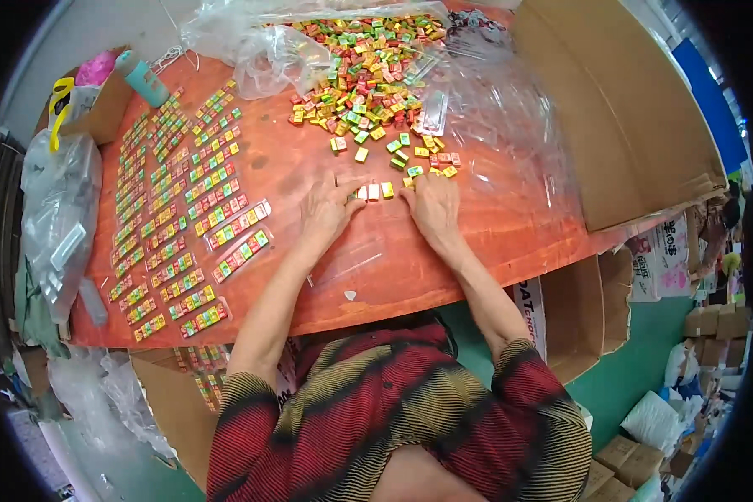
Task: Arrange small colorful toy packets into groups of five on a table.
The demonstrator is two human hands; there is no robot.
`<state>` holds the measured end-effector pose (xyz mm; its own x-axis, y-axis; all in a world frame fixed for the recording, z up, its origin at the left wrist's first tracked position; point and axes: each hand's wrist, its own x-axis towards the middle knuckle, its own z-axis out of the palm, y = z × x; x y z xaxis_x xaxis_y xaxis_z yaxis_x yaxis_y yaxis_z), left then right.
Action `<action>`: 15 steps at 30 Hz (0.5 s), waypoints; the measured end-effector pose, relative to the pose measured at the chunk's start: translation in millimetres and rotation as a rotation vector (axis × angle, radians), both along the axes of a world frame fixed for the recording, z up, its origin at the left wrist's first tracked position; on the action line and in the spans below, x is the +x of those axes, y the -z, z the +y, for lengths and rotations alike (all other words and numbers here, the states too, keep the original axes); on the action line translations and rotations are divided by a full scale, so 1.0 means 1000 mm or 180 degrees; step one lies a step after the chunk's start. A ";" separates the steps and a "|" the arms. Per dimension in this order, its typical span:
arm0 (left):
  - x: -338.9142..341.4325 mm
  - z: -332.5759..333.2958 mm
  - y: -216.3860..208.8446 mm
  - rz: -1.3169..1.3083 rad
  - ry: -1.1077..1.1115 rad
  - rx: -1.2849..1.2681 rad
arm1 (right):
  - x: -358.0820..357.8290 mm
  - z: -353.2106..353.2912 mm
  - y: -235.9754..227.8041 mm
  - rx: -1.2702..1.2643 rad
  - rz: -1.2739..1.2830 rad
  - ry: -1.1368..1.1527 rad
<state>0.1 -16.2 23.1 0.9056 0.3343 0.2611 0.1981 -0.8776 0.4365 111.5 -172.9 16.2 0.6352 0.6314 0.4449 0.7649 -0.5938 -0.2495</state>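
Far left of both grips, one clear plastic bag hangs at the edge of the tabletop, and one pale blue bottle stands farther off. Left of the left grip, well over twenty filled packs of small coloured boxes lie in columns; the farthest blur together, so an exact count fails. Two of these packs sit nearest that grip. The left grip has its fingers bent at the left end of a short row; whether it closes on a box I cannot tell. Three boxes of this row show clearly between the grips, and fingers may cover more at its left end. Just below the row, one white scrap lies near a faint clear sheet or tray, hard to make out. Beyond the grips spreads a heap of loose boxes, too many to count. The right grip reaches down among a few loose boxes, its fingertips partly hidden, so its hold is unclear too. Right of it stands one large cardboard box, its far end cut off.
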 end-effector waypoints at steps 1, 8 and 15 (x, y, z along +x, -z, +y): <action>0.000 0.000 0.001 0.0003 -0.0008 -0.0001 | -0.001 0.003 -0.005 -0.0123 0.0134 -0.0020; 0.001 0.001 -0.004 0.0074 0.0064 -0.0082 | 0.001 -0.003 -0.017 -0.0022 0.0777 -0.0603; 0.002 0.005 -0.001 0.0016 0.0011 -0.0164 | 0.004 0.013 -0.007 -0.0220 0.0911 -0.0706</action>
